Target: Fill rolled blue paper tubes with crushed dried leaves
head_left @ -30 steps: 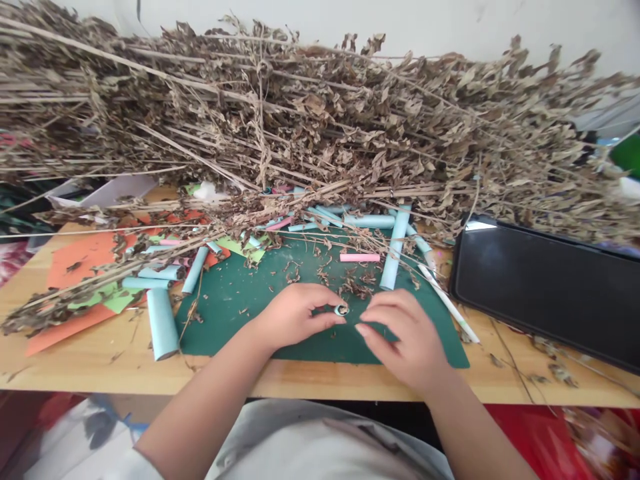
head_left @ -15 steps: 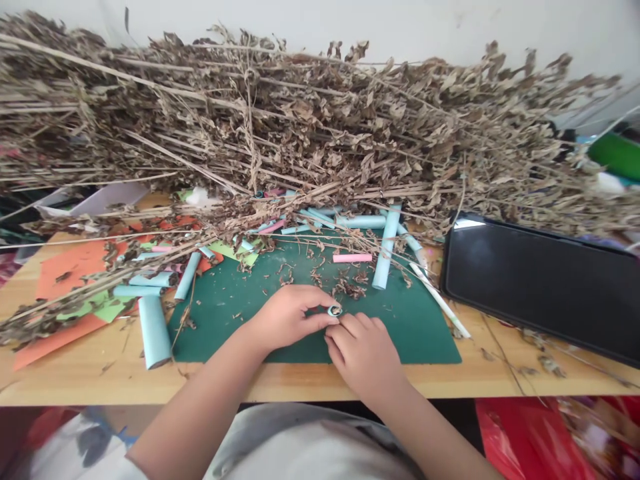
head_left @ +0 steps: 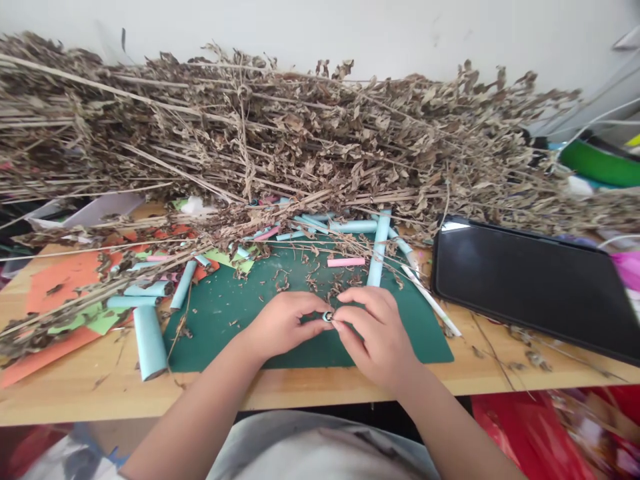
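Over the front of the green mat [head_left: 300, 357], my left hand [head_left: 280, 325] pinches a small light-blue paper tube [head_left: 327, 316] between thumb and fingertips. The tube's open end faces up and right, with brown dried leaf inside it. My right hand [head_left: 375, 333] is at that opening, thumb and index finger pinched on a bit of dried leaf [head_left: 332, 318]; the other fingers curl loosely. Behind the hands, leaf crumbs [head_left: 313, 279], a pink paper tube [head_left: 346, 263] and a long blue paper tube [head_left: 379, 250] lie on the mat.
A heap of dried leafy stalks [head_left: 300, 133] spans the back of the wooden table [head_left: 65, 400]. Several blue tubes, including a thick one [head_left: 149, 343], and orange paper [head_left: 63, 280] lie at left. On the right are a white stick [head_left: 433, 300] and a black tablet-like device [head_left: 530, 287].
My right hand has shifted from a curled position below the tube to its opening, raising and spreading its fingers into a pinch. My left hand keeps the tube. The view has shifted slightly.
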Demonstrator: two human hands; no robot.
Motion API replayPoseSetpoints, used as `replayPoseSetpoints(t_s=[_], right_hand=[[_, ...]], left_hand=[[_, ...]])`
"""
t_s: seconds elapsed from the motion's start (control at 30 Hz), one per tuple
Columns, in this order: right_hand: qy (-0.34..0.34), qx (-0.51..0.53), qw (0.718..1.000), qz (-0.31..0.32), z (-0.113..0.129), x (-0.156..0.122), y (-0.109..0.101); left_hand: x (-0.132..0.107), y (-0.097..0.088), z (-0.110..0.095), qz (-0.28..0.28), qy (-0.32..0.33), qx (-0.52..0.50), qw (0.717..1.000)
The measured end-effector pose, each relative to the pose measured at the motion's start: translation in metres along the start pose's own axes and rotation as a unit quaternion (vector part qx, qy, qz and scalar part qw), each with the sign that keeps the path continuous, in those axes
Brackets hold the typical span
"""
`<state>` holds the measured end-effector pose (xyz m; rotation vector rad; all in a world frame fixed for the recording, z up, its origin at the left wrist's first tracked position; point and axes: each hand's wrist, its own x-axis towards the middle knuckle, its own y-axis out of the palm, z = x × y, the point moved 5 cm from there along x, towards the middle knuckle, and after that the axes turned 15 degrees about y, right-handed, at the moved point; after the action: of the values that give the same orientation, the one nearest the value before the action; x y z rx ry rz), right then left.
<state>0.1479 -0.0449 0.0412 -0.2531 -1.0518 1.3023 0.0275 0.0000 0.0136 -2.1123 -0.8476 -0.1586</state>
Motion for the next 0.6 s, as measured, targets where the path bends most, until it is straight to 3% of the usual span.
replayPoseSetpoints(t_s=[0.17,0.4,0.6], right_hand=[[-0.019,-0.057,0.998,0.024,0.006,0.006,0.001],[-0.12,-0.144,0.981,0.042,0.013,0.007,-0.005],[-0.097,-0.04,0.994,0.02,0.009,0.008,-0.013]], left_hand=[[-0.001,0.0,-0.001,0.006,0.002,0.011,1.0],[0.0,0.0,-0.004,0.001,0.014,0.01,1.0],[0.0,0.001,-0.005,0.004,0.023,0.006,1.0]])
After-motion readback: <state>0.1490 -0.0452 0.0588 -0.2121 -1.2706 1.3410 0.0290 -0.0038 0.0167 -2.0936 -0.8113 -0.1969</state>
